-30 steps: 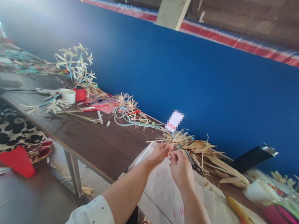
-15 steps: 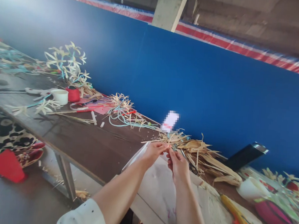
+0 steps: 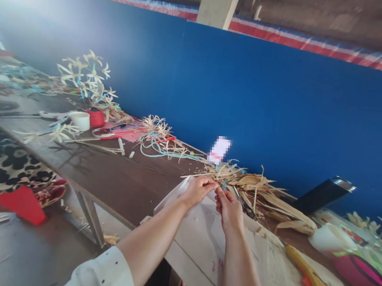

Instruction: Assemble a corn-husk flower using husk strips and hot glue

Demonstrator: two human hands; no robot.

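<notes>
- Left hand (image 3: 198,190) and right hand (image 3: 229,209) are seen raised over a white sheet (image 3: 209,246), fingertips brought together between them.
- A thin strip (image 3: 218,188) is pinched by both hands at that meeting point; it is too small for its material to be made out.
- Risk, as judged: the strip could be torn or slipped loose if the two pinches are pulled unevenly, since only fingertips are on it.
- Risk, as judged: a dropped strip could be lost in the pile of husks (image 3: 266,197) just beyond the right hand, where similar pieces lie.
- Risk, as judged: the scissors (image 3: 244,205), lying just beside the right hand's knuckles, could be knocked or a finger nicked by a sideways move.
- Counted: two hands, one strip held, one pair of scissors, one husk pile.
- Counted further right of the right hand: one yellow glue gun (image 3: 312,280), one black flask (image 3: 322,195), one white cup (image 3: 327,238).
- Counted well apart to the left of the left hand, on the brown table (image 3: 125,182): one more white cup (image 3: 80,120), one red spool (image 3: 96,118) touching it or just beside.
</notes>
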